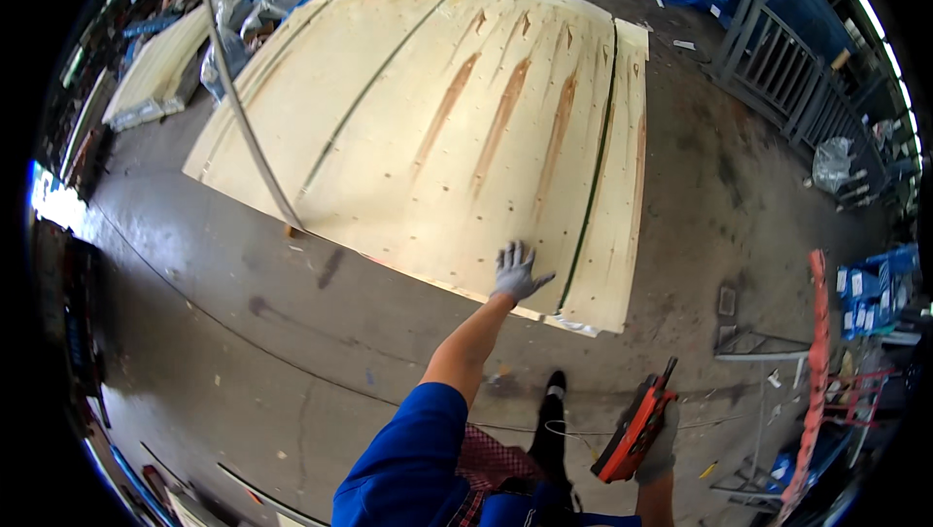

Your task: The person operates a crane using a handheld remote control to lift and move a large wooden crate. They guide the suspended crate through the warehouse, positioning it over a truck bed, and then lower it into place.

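Spreading its fingers, the empty gloved left hand (pixel 518 272) is laid on the near edge of the pale wooden panel (pixel 389 206), stretched ahead of both hands, an orange-and-black remote control (pixel 634 432) gripped by the curled right hand (pixel 663 444), above grey floor (pixel 282 333).

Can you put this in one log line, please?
left hand: spread over wooden panel | right hand: holding red controller | grey strap: panel's left side
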`<act>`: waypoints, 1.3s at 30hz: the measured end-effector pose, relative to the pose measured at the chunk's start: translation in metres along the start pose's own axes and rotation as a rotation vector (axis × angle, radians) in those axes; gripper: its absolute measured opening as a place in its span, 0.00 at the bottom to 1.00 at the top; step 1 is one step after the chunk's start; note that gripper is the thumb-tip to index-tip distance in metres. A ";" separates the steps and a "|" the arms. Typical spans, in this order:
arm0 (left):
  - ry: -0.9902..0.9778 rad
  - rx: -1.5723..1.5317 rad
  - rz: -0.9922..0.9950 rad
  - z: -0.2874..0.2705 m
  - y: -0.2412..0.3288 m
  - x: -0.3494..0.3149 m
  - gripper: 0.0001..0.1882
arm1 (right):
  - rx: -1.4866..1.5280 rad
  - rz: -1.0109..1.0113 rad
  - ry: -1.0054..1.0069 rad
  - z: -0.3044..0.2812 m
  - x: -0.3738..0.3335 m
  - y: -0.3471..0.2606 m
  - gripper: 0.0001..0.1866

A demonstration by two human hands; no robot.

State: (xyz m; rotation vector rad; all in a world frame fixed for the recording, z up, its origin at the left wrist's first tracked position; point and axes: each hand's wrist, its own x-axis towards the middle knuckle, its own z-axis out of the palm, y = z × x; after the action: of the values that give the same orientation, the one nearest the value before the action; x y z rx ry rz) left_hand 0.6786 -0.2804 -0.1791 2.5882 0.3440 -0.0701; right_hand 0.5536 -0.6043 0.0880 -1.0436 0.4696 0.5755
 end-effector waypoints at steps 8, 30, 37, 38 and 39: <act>0.099 0.251 -0.008 0.036 0.023 -0.010 0.52 | 0.003 0.236 -0.010 -0.096 0.101 -0.067 0.31; 1.160 -1.359 -1.132 0.095 0.079 -0.013 0.30 | -0.091 0.322 -0.010 -0.123 0.177 -0.187 0.34; 1.167 -1.259 -1.155 0.080 0.083 -0.026 0.29 | 0.036 0.343 -0.062 -0.144 0.171 -0.178 0.32; 1.161 -1.252 -1.131 0.076 0.087 -0.028 0.29 | 0.024 0.340 -0.056 -0.147 0.172 -0.177 0.32; 1.156 -1.246 -1.107 0.074 0.091 -0.029 0.29 | 0.011 0.337 -0.051 -0.150 0.173 -0.177 0.32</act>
State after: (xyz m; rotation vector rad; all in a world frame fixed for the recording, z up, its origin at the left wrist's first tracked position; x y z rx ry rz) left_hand 0.6751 -0.4002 -0.1942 0.7589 1.5308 0.9277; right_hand 0.7853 -0.7689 0.0353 -0.9424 0.6083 0.8954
